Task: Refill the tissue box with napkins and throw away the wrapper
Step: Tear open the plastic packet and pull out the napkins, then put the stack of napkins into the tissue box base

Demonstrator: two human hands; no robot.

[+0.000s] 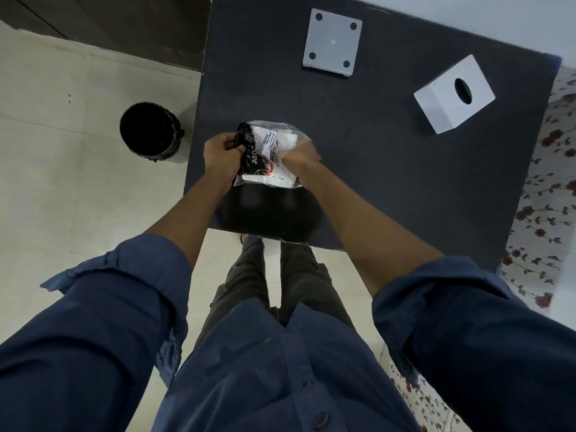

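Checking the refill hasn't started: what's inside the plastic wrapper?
White napkins show through the clear wrapper, held by both hands; how many is hidden by its print and the right hand.

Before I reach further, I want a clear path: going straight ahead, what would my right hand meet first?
Past the clear plastic napkin packet that your right hand grips, probably the flat white square base plate; depth is unclear.

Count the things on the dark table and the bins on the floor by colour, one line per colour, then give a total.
White: 2, the tissue box and the flat base panel
Clear printed plastic: 1, the napkin pack
Black: 1, the bin
Total: 4
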